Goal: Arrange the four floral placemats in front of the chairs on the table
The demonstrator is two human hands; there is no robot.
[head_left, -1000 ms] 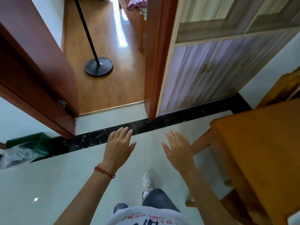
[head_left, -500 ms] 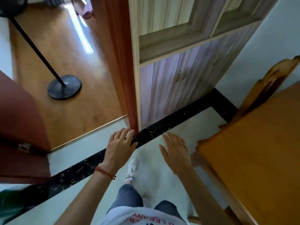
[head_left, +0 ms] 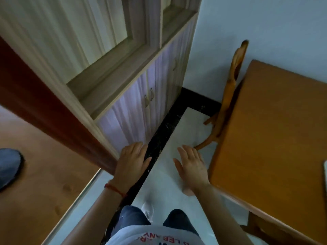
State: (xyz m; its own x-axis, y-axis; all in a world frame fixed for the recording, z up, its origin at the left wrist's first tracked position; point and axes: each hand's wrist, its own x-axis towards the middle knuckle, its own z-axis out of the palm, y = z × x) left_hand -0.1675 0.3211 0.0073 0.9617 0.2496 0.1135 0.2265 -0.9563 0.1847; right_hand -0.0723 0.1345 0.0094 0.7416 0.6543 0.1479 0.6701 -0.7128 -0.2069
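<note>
Two flat, empty hands — left hand (head_left: 131, 160), right hand (head_left: 192, 165) — over pale floor (head_left: 169, 142); wooden table (head_left: 276, 138) right.

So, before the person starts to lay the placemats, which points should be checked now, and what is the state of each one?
1. Left hand free: ok, fingers straight, holds nothing.
2. Right hand free: ok, open, holds nothing.
3. Placemats found: not ok, no floral placemat is in view.
4. Table surface ready: cannot tell, the visible part is bare, but a pale object sits at the right edge and the rest is out of view.
5. Chairs located: cannot tell, only one chair shows fully, tucked against the table.
</note>
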